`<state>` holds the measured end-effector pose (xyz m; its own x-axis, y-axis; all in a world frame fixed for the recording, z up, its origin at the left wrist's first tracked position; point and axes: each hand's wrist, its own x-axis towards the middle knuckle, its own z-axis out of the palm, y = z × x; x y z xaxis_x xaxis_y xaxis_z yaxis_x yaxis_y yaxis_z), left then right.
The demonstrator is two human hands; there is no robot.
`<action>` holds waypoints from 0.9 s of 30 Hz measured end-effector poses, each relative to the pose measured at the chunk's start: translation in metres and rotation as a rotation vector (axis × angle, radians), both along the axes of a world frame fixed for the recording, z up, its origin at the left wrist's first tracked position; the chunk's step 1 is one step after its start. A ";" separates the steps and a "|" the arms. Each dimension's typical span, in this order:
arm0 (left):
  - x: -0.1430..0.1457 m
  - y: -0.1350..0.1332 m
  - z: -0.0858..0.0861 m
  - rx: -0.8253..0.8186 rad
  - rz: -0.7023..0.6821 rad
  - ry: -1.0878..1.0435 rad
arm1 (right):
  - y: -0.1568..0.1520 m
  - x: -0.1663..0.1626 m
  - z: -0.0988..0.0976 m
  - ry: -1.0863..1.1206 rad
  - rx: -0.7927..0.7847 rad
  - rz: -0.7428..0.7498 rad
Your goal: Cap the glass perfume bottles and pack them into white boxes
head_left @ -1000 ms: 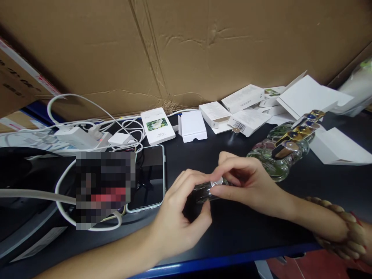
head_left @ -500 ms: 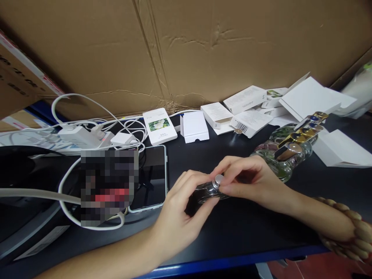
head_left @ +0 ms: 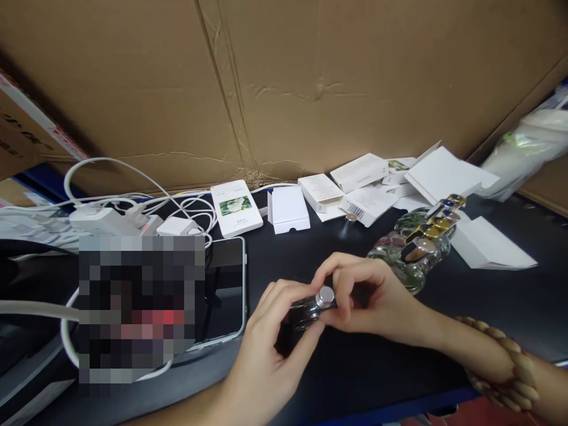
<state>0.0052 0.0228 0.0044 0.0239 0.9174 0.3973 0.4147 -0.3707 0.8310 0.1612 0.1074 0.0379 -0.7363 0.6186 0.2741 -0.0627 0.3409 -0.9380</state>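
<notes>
Gripping a small clear bottle in the left hand, thumb underneath and fingers curled over its body, close to the front edge of the black worktop. Impossible to tell whether resting on the surface or raised just above it. Pinching the bottle's round silver cap with the right hand, thumb and forefinger closed around it, other fingers bent behind. Both hands clenched on the same bottle, fingertips touching. Wearing a beaded wooden bracelet on the right wrist.

Just right of the right hand, lying on the worktop: a cluster of glass bottles, greenish and pinkish, with gold and silver tops, count hard to tell. Left of the hands, flat on the worktop: a phone with a dark screen, partly covered by a blurred patch.

Farther back, along the cardboard wall: a white box with a flower picture, a plain white box just beside it, then a loose heap of small white cartons, 1 showing a barcode. At back left, white chargers and tangled cables. Right of the bottle cluster, a folded white card. At far right, a pale plastic bag against the cardboard.
</notes>
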 end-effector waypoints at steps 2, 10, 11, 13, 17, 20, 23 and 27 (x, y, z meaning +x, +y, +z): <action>-0.001 0.001 0.000 0.010 -0.008 0.004 | 0.000 0.003 0.003 -0.011 0.011 0.025; -0.001 0.001 0.001 0.046 0.011 0.003 | 0.023 0.000 -0.010 -0.160 0.531 -0.455; -0.001 0.001 0.002 0.050 0.010 -0.004 | 0.027 -0.003 -0.013 -0.256 0.701 -0.521; 0.000 0.001 0.002 0.056 0.011 -0.018 | 0.033 -0.008 -0.020 -0.476 0.968 -0.599; -0.001 0.002 0.002 0.052 0.013 -0.033 | 0.039 -0.015 -0.031 -0.919 1.232 -0.752; -0.001 0.002 0.002 0.046 0.012 -0.034 | 0.038 -0.018 -0.035 -1.176 1.293 -0.777; -0.001 0.001 0.002 0.044 0.009 -0.033 | 0.038 -0.018 -0.032 -1.272 1.318 -0.747; -0.001 0.000 0.002 0.055 0.004 -0.032 | 0.040 -0.016 -0.024 -1.210 1.285 -0.628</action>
<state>0.0045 0.0229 0.0062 0.0062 0.8943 0.4474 0.3898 -0.4142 0.8225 0.1452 0.1469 0.0137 -0.6391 0.7070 0.3029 0.7515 0.4901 0.4417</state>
